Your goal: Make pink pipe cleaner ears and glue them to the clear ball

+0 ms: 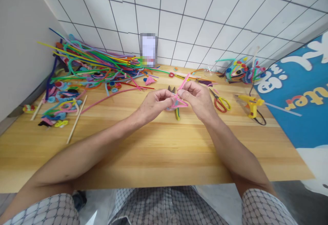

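A pink pipe cleaner [183, 82], bent into a small loop at its lower part, is held between my two hands above the table. My left hand [156, 103] pinches it near the bend with thumb and fingers. On the other side, my right hand [197, 100] is closed on it, and one straight end sticks up past the fingertips. Behind and below the hands lie pliers [177, 115] with a green and yellow handle, partly hidden. To the right of my right hand rest scissors [220, 102] with red and yellow handles.
Many coloured pipe cleaners [102, 59] and craft pieces [60, 107] pile up at the left, near wooden sticks [77, 119]. A phone [149, 49] leans on the tiled wall. At the right stand a yellow glue gun [251, 105] with a cord and colourful decorated figures [237, 70].
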Tool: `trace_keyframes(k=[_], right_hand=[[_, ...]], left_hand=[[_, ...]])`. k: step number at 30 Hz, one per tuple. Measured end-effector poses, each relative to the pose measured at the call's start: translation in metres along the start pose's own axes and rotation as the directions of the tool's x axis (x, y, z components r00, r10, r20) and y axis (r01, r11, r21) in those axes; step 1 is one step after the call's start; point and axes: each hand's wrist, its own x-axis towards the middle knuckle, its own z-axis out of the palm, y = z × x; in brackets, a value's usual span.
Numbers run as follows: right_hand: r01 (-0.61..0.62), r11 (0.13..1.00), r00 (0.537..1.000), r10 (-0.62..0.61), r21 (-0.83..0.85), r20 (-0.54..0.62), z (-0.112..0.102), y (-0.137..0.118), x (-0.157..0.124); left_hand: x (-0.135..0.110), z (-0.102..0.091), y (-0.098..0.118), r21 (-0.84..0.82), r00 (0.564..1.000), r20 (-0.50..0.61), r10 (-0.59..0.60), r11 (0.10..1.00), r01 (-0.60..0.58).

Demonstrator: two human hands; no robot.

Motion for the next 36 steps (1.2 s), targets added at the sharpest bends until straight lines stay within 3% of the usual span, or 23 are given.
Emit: trace_keyframes(k=[10, 15, 19, 23, 26, 30, 33, 36], right_hand=[[0.094, 0.991, 0.996, -0.093, -0.096, 0.01, 0.005, -0.004, -0.006], [0.235, 0.946, 0.97, -0.241, -0.223, 0.0, 0.006, -0.006, -0.01], [0.428, 0.824, 0.888, -0.461, -0.371, 0.0, 0.007, -0.003, -0.012], [0.608, 0.602, 0.735, -0.673, -0.518, 0.081, 0.01, 0.006, -0.014], [0.666, 0.434, 0.629, -0.764, -0.607, 0.143, 0.013, 0.015, -0.014], [0.682, 0.259, 0.524, -0.826, -0.684, 0.209, 0.012, 0.021, -0.012], [0.671, 0.196, 0.501, -0.831, -0.715, 0.242, 0.009, 0.022, -0.011], [0.636, 0.198, 0.533, -0.812, -0.746, 0.238, 0.004, 0.023, -0.012]], left_hand=[[-0.002, 0.002, 0.001, 0.073, 0.995, -0.045, 0.092, 0.993, -0.089], [-0.001, 0.0, -0.005, 0.086, 0.985, -0.12, 0.122, 0.99, -0.112], [0.0, 0.001, -0.005, 0.051, 0.972, -0.203, 0.119, 0.993, -0.111], [0.002, 0.001, -0.003, -0.015, 0.96, -0.256, 0.113, 0.993, -0.121], [0.002, 0.0, -0.002, -0.102, 0.959, -0.272, 0.079, 0.989, -0.111], [0.002, -0.002, -0.001, -0.227, 0.971, -0.24, 0.02, 0.971, -0.076], [0.002, -0.004, 0.0, -0.285, 0.983, -0.186, -0.001, 0.957, -0.053], [0.003, -0.005, 0.001, -0.312, 0.99, -0.138, -0.002, 0.949, -0.042]])
